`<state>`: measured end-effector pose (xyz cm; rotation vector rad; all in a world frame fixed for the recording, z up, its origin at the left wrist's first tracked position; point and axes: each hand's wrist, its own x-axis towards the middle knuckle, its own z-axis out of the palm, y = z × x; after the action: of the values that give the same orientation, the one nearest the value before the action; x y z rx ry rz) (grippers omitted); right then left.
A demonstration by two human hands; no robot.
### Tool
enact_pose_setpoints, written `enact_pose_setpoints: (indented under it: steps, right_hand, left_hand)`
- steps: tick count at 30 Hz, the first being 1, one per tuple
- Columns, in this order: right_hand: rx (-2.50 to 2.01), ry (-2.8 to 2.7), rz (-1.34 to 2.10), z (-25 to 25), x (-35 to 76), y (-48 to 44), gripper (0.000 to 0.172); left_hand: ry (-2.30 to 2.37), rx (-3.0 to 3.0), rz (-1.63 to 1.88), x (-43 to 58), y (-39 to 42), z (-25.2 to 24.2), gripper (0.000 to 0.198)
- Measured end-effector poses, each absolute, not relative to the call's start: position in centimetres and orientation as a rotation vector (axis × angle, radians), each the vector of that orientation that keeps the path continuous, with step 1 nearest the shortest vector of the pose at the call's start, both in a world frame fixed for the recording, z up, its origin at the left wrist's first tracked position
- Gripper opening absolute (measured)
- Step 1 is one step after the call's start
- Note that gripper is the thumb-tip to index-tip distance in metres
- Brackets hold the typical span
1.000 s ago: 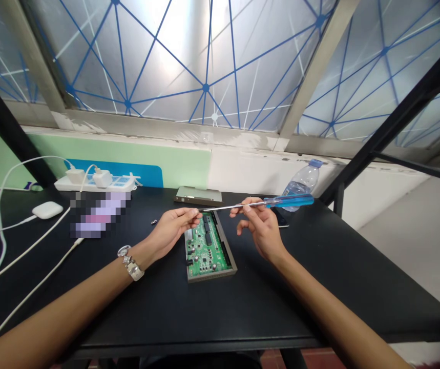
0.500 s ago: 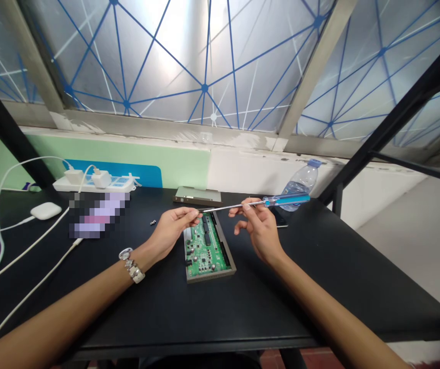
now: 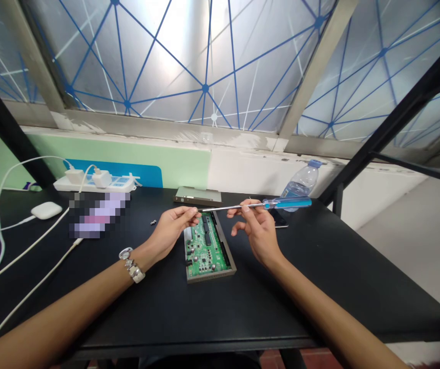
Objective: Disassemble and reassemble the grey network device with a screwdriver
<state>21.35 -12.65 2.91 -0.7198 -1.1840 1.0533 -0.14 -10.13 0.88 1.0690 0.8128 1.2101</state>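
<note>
A screwdriver (image 3: pixel 287 203) with a clear and blue handle lies nearly level in the air, its tip pointing left. My right hand (image 3: pixel 260 228) is closed on its metal shaft near the handle, thumb and forefinger pinching it. At the tip, the thumb and fingers of my left hand (image 3: pixel 175 225) are pinched together; whatever sits between them is too small to make out. Below and between both hands, a green circuit board (image 3: pixel 206 246) rests in a grey open metal casing (image 3: pixel 212 278) on the black table.
A flat metal cover (image 3: pixel 198 195) lies behind the casing, with small screws (image 3: pixel 153 222) left of my left hand. A water bottle (image 3: pixel 300 179) and a partly hidden phone (image 3: pixel 281 220) are at right. Left are a power strip (image 3: pixel 118 183), white cables and a white case (image 3: pixel 46 210).
My right hand's fingers have shifted slightly along the shaft, and the screwdriver handle has moved a touch to the right. My left hand stays in nearly the same place.
</note>
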Motion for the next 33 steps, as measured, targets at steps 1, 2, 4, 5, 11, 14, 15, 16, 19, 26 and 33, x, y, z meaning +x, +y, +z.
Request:
enact_pose_setpoints:
  steps: [1,2,4,5,11,14,15,16,19,26,33]
  right_hand:
    - [-0.715,-1.19,1.054,2.89,21.31,-12.68,0.017]
    - [-0.71,-1.193,1.054,2.86,21.27,-12.7,0.017]
    - [-0.701,-1.197,1.053,2.77,21.22,-12.69,0.015]
    - [-0.698,-1.199,1.051,2.72,21.2,-12.68,0.015]
    - [-0.69,-1.219,1.043,2.55,21.06,-12.73,0.013]
    - [-0.693,-1.225,1.041,2.58,20.96,-12.82,0.013]
    - [-0.691,-1.224,1.038,2.59,20.96,-12.83,0.013]
    - [-0.688,-1.222,1.033,2.61,20.97,-12.82,0.013]
    - [-0.683,-1.208,1.007,2.67,21.04,-12.81,0.014]
    - [-0.709,-1.216,1.02,2.76,20.88,-12.99,0.015]
    - [-0.715,-1.229,0.991,2.93,21.14,-12.9,0.015]
  left_hand:
    - [0.796,1.05,1.201,-0.17,-10.13,0.91,0.023]
    - [0.78,1.029,1.192,-0.21,-10.13,0.94,0.022]
    - [0.759,0.988,1.183,-0.28,-10.12,0.95,0.022]
    - [0.754,0.973,1.182,-0.3,-10.1,0.92,0.022]
    - [0.753,0.969,1.196,-0.26,-10.02,0.71,0.021]
    - [0.747,0.974,1.193,-0.22,-10.06,0.84,0.021]
    - [0.747,0.97,1.194,-0.23,-10.08,0.9,0.021]
    - [0.75,0.964,1.197,-0.24,-10.09,0.96,0.021]
    - [0.762,0.951,1.202,-0.3,-10.09,1.06,0.02]
    - [0.777,0.98,1.181,-0.32,-10.15,1.02,0.019]
    - [0.78,1.036,1.161,-0.36,-10.2,0.87,0.022]
